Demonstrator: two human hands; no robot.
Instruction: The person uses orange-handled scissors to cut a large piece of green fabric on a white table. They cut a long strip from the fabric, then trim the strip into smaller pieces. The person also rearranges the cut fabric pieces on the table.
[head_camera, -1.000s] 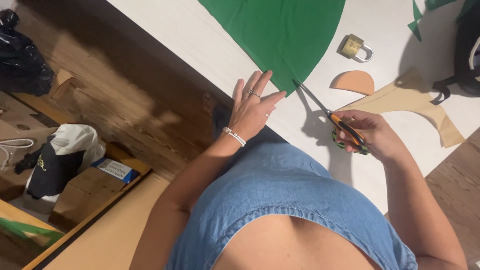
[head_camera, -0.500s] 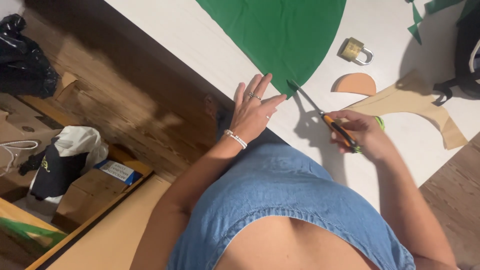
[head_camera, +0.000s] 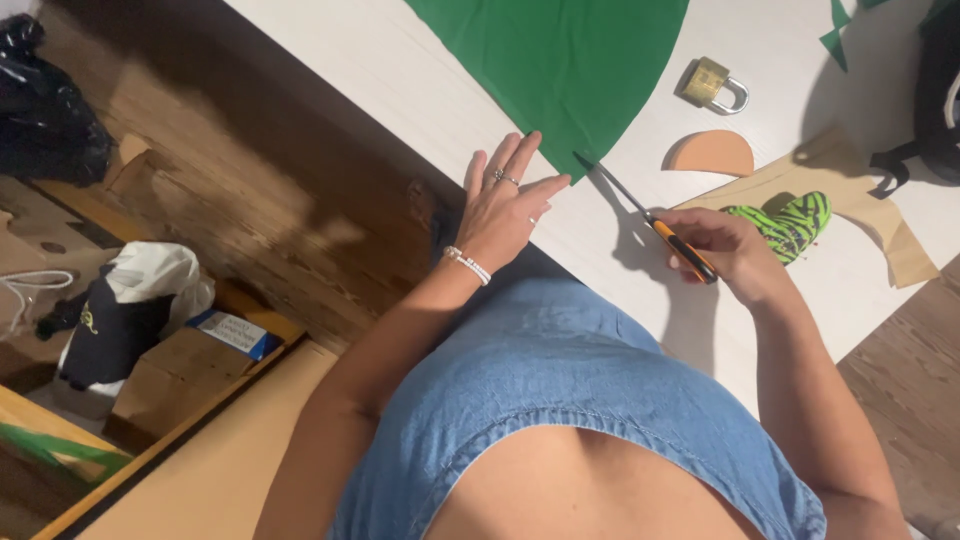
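A large green sheet with a curved edge lies on the white table. My left hand rests flat at the table's near edge, fingers spread, fingertips touching the sheet's rounded tip. My right hand grips orange-handled scissors, whose blades point at the tip of the green sheet. A green-and-black striped piece lies just beyond my right hand.
A brass padlock and a tan half-round cutout lie on the table, with a brown paper offcut and a black bag at the right. Left of the table stand cardboard boxes, a cap and a black plastic bag.
My right hand has brought the scissors up and left, so the blade tips now reach the edge of the green sheet. My left hand has stayed in place.
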